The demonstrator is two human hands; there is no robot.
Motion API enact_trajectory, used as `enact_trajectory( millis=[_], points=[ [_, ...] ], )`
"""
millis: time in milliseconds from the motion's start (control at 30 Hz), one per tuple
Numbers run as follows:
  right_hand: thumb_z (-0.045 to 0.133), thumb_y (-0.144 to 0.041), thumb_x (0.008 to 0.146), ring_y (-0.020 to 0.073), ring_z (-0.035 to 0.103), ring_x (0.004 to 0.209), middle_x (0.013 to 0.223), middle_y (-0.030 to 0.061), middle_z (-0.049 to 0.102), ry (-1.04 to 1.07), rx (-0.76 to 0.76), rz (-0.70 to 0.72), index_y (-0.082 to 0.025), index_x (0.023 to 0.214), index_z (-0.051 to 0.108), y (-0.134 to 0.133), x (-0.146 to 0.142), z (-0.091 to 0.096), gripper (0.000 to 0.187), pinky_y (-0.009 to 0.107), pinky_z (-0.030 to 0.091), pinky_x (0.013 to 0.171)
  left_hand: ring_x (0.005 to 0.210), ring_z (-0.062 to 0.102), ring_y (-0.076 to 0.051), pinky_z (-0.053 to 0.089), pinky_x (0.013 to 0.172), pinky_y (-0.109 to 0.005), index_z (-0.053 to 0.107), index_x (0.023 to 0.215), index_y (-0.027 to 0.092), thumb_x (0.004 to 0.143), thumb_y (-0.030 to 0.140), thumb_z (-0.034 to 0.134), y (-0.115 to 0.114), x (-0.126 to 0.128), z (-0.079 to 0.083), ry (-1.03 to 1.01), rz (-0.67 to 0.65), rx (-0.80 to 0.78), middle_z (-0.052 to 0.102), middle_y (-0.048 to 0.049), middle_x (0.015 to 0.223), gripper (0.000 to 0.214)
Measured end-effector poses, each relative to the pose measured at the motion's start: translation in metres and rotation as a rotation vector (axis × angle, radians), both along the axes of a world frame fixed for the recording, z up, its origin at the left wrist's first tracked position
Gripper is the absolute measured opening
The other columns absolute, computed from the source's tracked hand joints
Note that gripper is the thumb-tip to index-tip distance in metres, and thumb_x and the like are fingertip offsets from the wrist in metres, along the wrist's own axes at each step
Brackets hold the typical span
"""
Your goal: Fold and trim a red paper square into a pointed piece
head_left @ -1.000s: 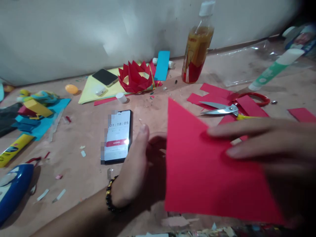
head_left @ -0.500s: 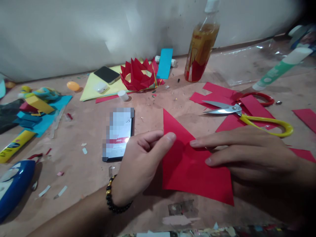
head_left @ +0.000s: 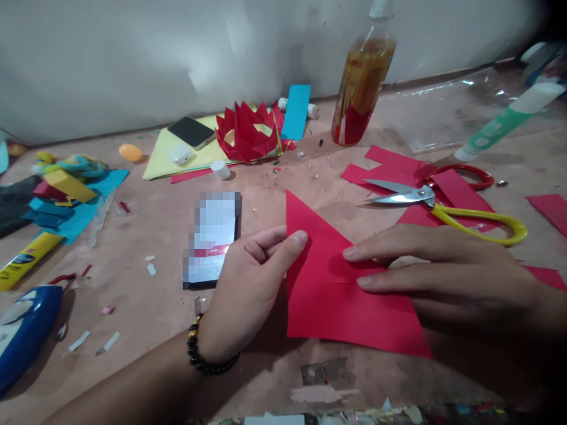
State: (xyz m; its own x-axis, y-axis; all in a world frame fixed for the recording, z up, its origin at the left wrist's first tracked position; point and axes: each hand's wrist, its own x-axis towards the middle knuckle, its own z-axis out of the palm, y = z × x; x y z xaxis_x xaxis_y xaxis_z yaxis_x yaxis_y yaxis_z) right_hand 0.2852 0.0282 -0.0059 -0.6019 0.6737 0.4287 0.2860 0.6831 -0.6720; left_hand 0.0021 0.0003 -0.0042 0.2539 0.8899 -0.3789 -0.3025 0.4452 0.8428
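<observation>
A sheet of red paper (head_left: 323, 313) is held slanted above the table, its pointed top corner facing away from me. My left hand (head_left: 252, 283), wearing a black and gold bead bracelet (head_left: 194, 348), pinches the left edge, with the thumb on top and curled fingers behind. My right hand (head_left: 447, 271) is at the paper's right side. Two of its fingertips press on the face of the sheet, beside a short crease line; its thumb is hidden. Just beyond the right hand, scissors (head_left: 425, 195) with a red and a yellow handle lie with blades apart on red paper scraps (head_left: 394, 162).
A phone with a lit screen (head_left: 215, 236) lies left of the paper. Farther back are a folded red paper crown shape (head_left: 248, 139), a dark phone (head_left: 191, 131) and a drink bottle (head_left: 364, 88). A glue stick (head_left: 500, 127) stands right; a yellow tube (head_left: 29, 260) lies left.
The red paper has shifted slightly left at its top and its lower right corner has swung right and up. My right fingertips have moved a little, and a crease line shows beside them.
</observation>
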Motion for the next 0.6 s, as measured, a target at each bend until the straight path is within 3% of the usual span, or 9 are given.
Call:
enact_trajectory(
  millis=[200, 433, 533, 600],
  points=[
    [0.082, -0.036, 0.111, 0.0246, 0.091, 0.108, 0.135, 0.0018, 0.091, 0.003, 0.035, 0.038, -0.051, 0.130, 0.092, 0.005, 0.007, -0.004, 0.027, 0.035, 0.076, 0.097, 0.084, 0.089, -0.018, 0.072, 0.081, -0.023, 0.093, 0.108, 0.021, 0.096, 0.024, 0.101, 0.001, 0.001, 0.005, -0.114, -0.178, -0.071, 0.093, -0.0053, 0.098, 0.015],
    [0.084, -0.039, 0.108, 0.0274, 0.090, 0.117, 0.137, 0.0013, 0.090, -0.022, -0.020, -0.008, -0.049, 0.116, 0.095, 0.010, 0.006, 0.005, 0.017, 0.039, 0.077, 0.099, 0.084, 0.090, -0.018, 0.075, 0.086, -0.027, 0.093, 0.118, 0.026, 0.097, 0.021, 0.100, 0.000, 0.000, 0.001, -0.102, -0.092, -0.036, 0.094, -0.0017, 0.102, 0.022],
    [0.083, -0.034, 0.108, 0.0270, 0.089, 0.122, 0.139, -0.0021, 0.090, 0.087, -0.081, -0.135, -0.050, 0.110, 0.095, 0.006, -0.003, 0.003, 0.020, 0.043, 0.075, 0.107, 0.076, 0.086, -0.015, 0.072, 0.077, -0.021, 0.094, 0.109, 0.026, 0.094, 0.020, 0.102, 0.000, 0.000, 0.005, -0.065, -0.050, -0.025, 0.092, 0.0004, 0.093, 0.017],
    [0.085, -0.034, 0.106, 0.0282, 0.088, 0.123, 0.133, -0.0037, 0.091, 0.141, -0.159, -0.226, -0.049, 0.103, 0.095, 0.005, -0.008, 0.001, 0.019, 0.045, 0.075, 0.104, 0.069, 0.081, -0.012, 0.066, 0.068, -0.015, 0.093, 0.098, 0.024, 0.090, 0.020, 0.105, 0.000, 0.000, 0.008, 0.002, -0.019, -0.005, 0.090, 0.0018, 0.083, 0.014]
  ],
)
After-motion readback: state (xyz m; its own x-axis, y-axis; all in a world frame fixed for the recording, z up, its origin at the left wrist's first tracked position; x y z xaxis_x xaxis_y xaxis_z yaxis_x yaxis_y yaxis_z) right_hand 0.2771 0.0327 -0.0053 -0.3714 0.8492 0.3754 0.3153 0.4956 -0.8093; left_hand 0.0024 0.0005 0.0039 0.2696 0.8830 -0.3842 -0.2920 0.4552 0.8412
